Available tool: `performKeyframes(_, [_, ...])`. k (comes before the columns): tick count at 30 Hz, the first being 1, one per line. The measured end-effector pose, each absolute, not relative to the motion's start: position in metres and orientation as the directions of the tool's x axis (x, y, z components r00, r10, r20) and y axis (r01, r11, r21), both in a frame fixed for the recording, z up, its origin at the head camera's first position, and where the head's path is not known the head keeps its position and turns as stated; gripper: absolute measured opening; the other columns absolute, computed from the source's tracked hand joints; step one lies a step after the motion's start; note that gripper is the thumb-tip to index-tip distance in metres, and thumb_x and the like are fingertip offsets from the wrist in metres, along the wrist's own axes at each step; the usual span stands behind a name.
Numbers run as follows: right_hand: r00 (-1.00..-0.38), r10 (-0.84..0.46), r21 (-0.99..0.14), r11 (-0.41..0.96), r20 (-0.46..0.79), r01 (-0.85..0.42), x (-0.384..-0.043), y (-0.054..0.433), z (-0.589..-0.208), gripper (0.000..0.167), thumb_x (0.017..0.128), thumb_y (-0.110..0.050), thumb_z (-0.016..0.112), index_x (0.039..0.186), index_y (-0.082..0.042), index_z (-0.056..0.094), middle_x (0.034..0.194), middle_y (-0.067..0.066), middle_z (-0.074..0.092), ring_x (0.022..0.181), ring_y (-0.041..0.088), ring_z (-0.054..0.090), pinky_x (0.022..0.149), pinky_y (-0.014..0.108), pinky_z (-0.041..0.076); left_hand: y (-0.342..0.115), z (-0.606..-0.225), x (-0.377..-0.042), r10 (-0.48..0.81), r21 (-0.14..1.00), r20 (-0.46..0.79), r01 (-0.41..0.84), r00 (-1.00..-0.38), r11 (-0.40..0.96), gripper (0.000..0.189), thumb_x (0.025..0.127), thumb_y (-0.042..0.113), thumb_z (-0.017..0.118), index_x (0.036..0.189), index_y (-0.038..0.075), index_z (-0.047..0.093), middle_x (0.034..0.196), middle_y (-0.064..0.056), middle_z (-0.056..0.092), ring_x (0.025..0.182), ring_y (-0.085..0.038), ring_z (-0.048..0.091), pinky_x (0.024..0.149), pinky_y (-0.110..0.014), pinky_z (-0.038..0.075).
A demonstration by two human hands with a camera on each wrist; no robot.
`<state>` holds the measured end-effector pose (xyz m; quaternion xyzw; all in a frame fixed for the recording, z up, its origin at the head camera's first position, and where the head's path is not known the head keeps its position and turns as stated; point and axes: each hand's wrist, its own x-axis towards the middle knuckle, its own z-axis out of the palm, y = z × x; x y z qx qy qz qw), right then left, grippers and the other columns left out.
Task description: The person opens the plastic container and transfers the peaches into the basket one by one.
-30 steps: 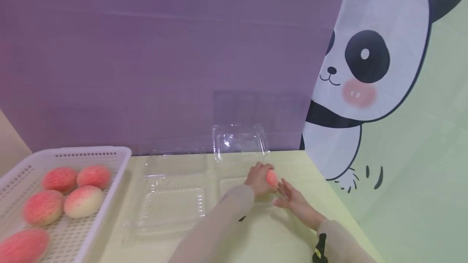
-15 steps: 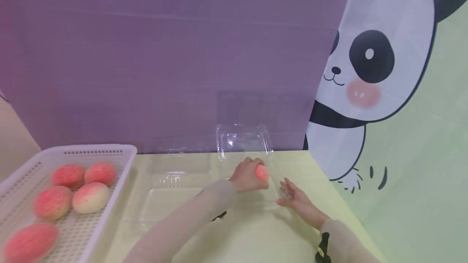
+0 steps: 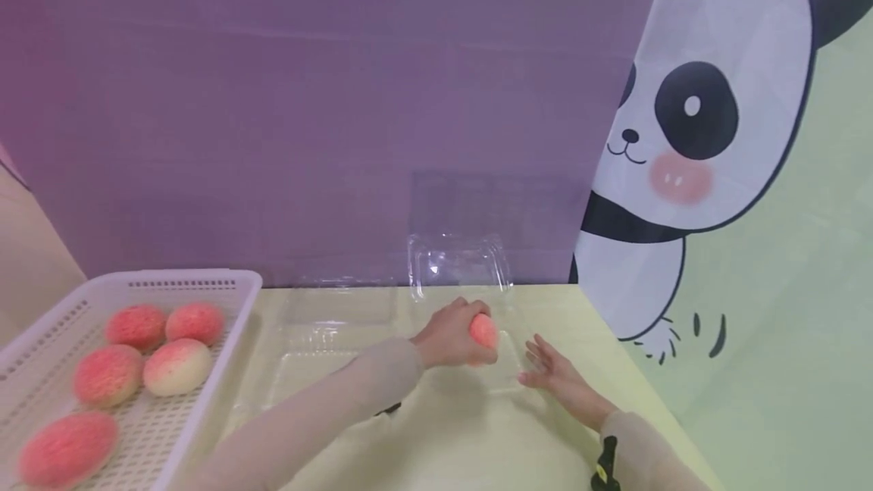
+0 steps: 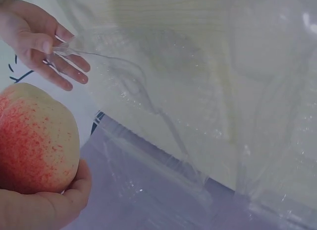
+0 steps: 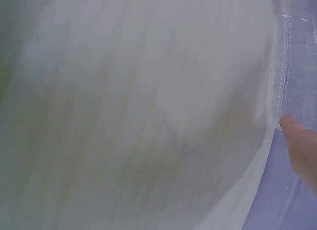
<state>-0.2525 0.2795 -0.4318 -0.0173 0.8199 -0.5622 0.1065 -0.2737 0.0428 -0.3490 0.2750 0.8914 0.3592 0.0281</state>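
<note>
My left hand (image 3: 453, 336) grips a pink-and-cream peach (image 3: 483, 332), held over the right clear plastic clamshell box (image 3: 460, 267), whose lid stands open against the purple backdrop. In the left wrist view, the peach (image 4: 37, 141) shows red speckles on cream skin, with a thumb and finger curled beneath it. At the right side of that box is my right hand (image 3: 562, 385). Its fingers are spread and fairly straight, touching the box's corner (image 4: 67, 47). Only one fingertip (image 5: 292, 123) shows in the right wrist view, against the clear plastic.
A white perforated basket (image 3: 225, 370) on the left holds several peaches (image 3: 109, 376). Between it and my left arm lies a second clear plastic box (image 3: 317, 362), also lid-up. The pale table (image 3: 505, 445) meets a purple backdrop (image 3: 327, 135) and a panda-printed sheet (image 3: 771, 309).
My left hand has moved left with the peach, away from my right hand. My right hand stays at the box's side. The head view has shifted slightly, bringing more of the basket in.
</note>
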Motion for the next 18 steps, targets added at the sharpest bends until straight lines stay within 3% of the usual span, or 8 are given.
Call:
performKeyframes(9, [-0.979,-0.147,-0.925,0.371,-0.142,0.079,-0.251,0.281,-0.432,0.089,0.084,-0.015,0.064,0.146,-0.001,0.001,0.15,0.021,0.015,0.137,0.037,0.018,0.11,0.051,0.022,0.023,-0.333,-0.254,0.58,0.565,0.16,0.556,-0.799,0.61,0.048,0.063,0.029,0.072,0.108,0.02,0.057,0.089,0.005,0.048,0.072,-0.01,0.05,0.057,-0.019,0.045])
performKeyframes(18, [-0.977,-0.164,-0.932,0.356,-0.138,0.072,-0.251,0.28,-0.431,0.089,0.085,-0.014,0.063,0.146,-0.001,-0.001,0.151,0.02,0.013,0.137,0.036,0.017,0.11,0.05,0.021,-0.005,-0.324,-0.235,0.598,0.507,0.118,0.566,-0.793,0.65,0.052,0.067,0.032,0.071,0.115,0.019,0.056,0.092,0.006,0.047,0.081,-0.012,0.048,0.061,-0.02,0.044])
